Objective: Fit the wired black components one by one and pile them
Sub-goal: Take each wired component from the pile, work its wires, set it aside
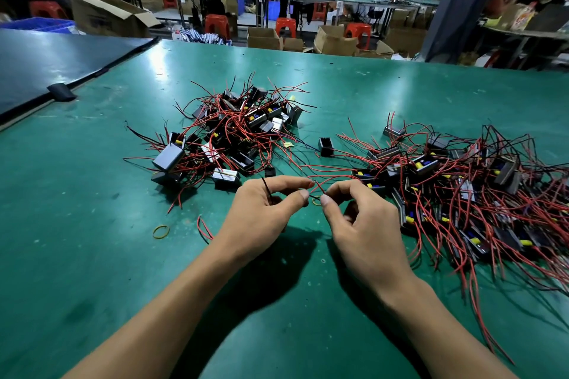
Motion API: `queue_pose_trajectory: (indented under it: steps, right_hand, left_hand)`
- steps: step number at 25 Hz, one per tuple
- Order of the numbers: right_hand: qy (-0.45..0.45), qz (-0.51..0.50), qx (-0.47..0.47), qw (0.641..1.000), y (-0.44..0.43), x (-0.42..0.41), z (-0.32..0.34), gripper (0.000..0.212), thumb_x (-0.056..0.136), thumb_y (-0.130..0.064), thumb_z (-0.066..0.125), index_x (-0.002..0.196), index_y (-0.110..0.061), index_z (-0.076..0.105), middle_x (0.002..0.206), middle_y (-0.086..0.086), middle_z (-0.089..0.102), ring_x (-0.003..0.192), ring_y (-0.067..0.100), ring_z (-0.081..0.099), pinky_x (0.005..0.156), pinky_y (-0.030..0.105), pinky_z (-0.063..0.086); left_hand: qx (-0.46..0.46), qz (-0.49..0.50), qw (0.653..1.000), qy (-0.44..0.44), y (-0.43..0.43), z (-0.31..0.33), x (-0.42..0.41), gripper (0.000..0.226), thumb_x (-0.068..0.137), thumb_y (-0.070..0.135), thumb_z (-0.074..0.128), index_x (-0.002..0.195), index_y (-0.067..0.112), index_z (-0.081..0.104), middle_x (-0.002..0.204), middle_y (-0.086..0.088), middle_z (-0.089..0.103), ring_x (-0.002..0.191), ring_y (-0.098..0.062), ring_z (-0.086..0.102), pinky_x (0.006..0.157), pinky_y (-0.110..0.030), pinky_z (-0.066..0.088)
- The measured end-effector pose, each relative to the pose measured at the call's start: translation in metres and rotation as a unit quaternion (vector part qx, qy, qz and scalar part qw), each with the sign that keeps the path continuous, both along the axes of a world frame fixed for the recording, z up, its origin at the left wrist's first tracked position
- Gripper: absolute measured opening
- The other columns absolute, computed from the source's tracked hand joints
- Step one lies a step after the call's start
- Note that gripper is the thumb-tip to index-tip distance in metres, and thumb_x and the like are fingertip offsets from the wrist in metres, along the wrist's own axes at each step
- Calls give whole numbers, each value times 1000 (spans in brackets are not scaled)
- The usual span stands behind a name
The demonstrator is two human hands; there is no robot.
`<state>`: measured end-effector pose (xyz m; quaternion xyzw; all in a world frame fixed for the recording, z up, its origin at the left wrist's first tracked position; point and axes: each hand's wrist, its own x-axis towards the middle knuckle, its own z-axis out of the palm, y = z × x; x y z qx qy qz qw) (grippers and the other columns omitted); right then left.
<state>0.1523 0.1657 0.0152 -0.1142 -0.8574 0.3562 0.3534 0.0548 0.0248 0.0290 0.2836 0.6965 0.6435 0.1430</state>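
Observation:
Two heaps of black box components with red and black wires lie on the green table: one pile [234, 129] ahead of me, a larger pile [462, 194] at the right. My left hand [261, 212] and my right hand [357, 221] meet just in front of them. Each pinches thin wires [317, 188] between thumb and forefinger, the fingertips almost touching. A black wire runs over my left hand's fingers. The component on these wires is hidden under my hands. A single black box [326, 146] stands between the piles.
A yellow rubber band [161, 231] and a loose red wire [204, 229] lie left of my left wrist. A dark board [46, 68] covers the table's far left. Cardboard boxes, red stools and people at other benches are beyond the far edge.

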Motion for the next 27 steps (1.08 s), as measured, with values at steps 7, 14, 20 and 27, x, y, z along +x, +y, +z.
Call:
queue_pose_trajectory:
  steps: [7, 14, 20, 27]
  right_hand:
    - [8, 1, -6, 1000, -1, 0, -3, 8, 90, -27, 70, 88, -30, 63, 73, -24, 60, 64, 2, 57, 57, 8, 35]
    - [1, 4, 0, 1000, -2, -1, -4, 7, 89, -38, 66, 90, -32, 62, 79, -23, 64, 60, 7, 56, 56, 12, 36]
    - [-9, -7, -5, 1000, -3, -2, -4, 8, 87, -41, 66, 90, -34, 64, 78, -26, 65, 60, 6, 58, 58, 15, 38]
    - [-15, -9, -18, 1000, -6, -1, -3, 14, 84, -48, 61, 92, -37, 63, 77, -27, 65, 54, 9, 55, 55, 23, 39]
  left_hand:
    - [20, 3, 1000, -17, 3, 0, 2, 12, 88, 15, 70, 93, 23, 77, 73, -1, 73, 51, -14, 43, 48, -21, 40]
    - [20, 14, 999, -25, 5, -1, 3, 12, 88, 15, 71, 93, 22, 78, 69, -3, 72, 51, -14, 43, 47, -22, 39]
    - [53, 8, 998, -32, 5, 2, 7, 13, 87, 14, 72, 95, 21, 79, 64, 5, 66, 44, 0, 41, 45, -11, 32]
    - [46, 51, 998, 8, 8, 5, 12, 6, 83, 17, 76, 88, 14, 79, 78, -4, 75, 66, -14, 54, 66, -30, 46]
